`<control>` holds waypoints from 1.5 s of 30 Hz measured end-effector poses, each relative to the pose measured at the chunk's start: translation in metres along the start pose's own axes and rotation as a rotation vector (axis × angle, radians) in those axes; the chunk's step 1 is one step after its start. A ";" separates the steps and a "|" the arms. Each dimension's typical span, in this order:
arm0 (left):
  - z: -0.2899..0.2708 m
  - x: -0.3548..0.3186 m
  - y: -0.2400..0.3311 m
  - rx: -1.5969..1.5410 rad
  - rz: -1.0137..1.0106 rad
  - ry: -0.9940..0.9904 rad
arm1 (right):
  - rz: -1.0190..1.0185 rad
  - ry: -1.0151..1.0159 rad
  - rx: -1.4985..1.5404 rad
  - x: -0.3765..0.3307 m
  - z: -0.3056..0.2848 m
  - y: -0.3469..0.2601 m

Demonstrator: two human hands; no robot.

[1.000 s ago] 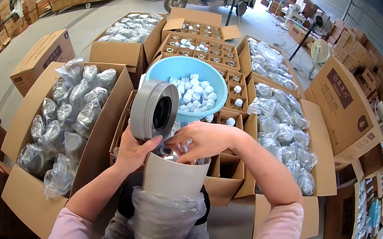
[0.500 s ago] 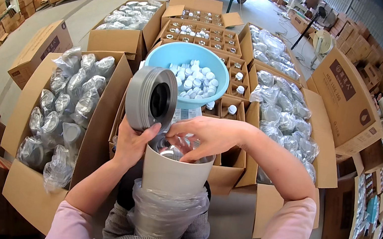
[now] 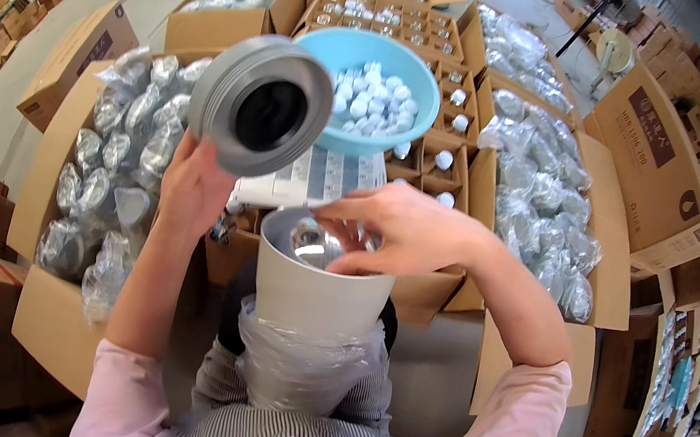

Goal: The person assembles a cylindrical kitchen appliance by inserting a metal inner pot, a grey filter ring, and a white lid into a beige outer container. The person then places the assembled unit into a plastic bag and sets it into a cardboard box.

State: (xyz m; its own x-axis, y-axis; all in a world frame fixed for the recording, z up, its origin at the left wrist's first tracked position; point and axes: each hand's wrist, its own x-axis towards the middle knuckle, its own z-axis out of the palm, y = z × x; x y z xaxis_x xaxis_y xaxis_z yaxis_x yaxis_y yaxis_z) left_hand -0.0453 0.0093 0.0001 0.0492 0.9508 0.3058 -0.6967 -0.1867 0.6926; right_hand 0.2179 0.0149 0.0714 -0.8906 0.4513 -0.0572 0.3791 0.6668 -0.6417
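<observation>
My left hand is closed on a grey round lid, ribbed round its side with a black recess in its face. It holds the lid up, tilted, left of a cream cylinder. The cylinder stands upright between my legs, its lower part wrapped in clear plastic film. My right hand reaches over the rim, fingers curled round a shiny silvery round piece in the cylinder's mouth. The fingertips are partly hidden.
A light blue basin of white caps stands ahead on divided cartons of capped bottles. A printed sheet lies before it. Open cartons of plastic-wrapped silvery pieces flank it, left and right.
My left hand has lifted the lid up and left, away from the cylinder's rim, turning its black recess more toward me. My right hand stays at the cylinder's mouth. The view has shifted slightly.
</observation>
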 end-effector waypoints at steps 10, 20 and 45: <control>0.011 0.026 0.007 0.668 -0.004 -0.457 | 0.184 0.931 0.773 -0.034 0.026 0.077; 0.048 0.007 0.020 1.124 0.073 -0.589 | -0.065 0.773 0.928 0.005 0.054 0.051; 0.071 -0.013 0.038 1.247 0.050 -0.573 | -0.072 0.751 0.845 0.007 0.066 0.033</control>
State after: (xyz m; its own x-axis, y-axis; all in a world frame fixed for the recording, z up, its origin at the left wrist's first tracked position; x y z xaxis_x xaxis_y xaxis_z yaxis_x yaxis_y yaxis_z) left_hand -0.0219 -0.0281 0.0688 0.5415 0.7593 0.3609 0.3777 -0.6032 0.7025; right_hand 0.2080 0.0008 -0.0009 -0.4191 0.8599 0.2915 -0.2121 0.2195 -0.9523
